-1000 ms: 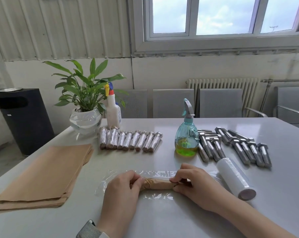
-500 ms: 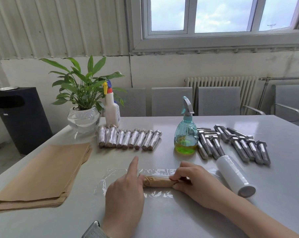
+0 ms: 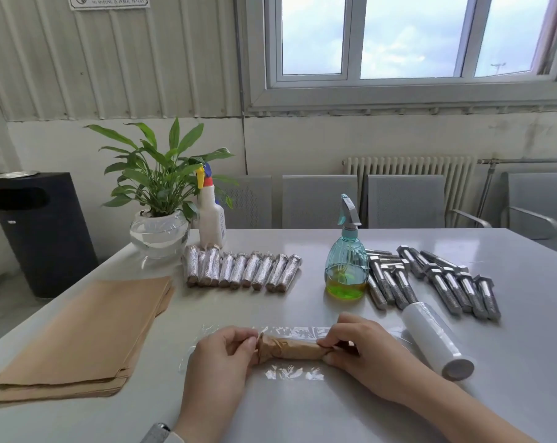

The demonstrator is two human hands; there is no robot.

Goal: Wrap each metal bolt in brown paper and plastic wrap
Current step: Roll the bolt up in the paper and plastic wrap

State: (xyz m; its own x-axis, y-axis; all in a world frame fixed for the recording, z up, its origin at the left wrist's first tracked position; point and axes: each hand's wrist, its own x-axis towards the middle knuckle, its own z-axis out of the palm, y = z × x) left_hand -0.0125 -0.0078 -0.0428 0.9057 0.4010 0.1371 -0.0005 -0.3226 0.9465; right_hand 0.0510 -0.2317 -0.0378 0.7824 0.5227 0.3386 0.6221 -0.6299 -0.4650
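A bolt rolled in brown paper (image 3: 291, 349) lies crosswise on a clear sheet of plastic wrap (image 3: 290, 374) at the table's near middle. My left hand (image 3: 221, 356) pinches the crumpled paper at its left end. My right hand (image 3: 363, 353) grips its right end with curled fingers. The plastic wrap roll (image 3: 437, 340) lies just right of my right hand. Several bare metal bolts (image 3: 437, 279) lie at the back right. A row of several wrapped bolts (image 3: 243, 270) sits at the back middle. A stack of brown paper sheets (image 3: 88, 330) rests at the left.
A teal spray bottle (image 3: 347, 263) with green liquid stands beside the bare bolts. A white spray bottle (image 3: 211, 215) and a potted plant (image 3: 158, 212) stand behind the wrapped row. Grey chairs (image 3: 405, 201) line the far table edge; a black bin (image 3: 37, 231) stands left.
My left forefinger, raised half a second ago, has curled back down and now pinches the paper's left end. My right hand has stayed on the right end.
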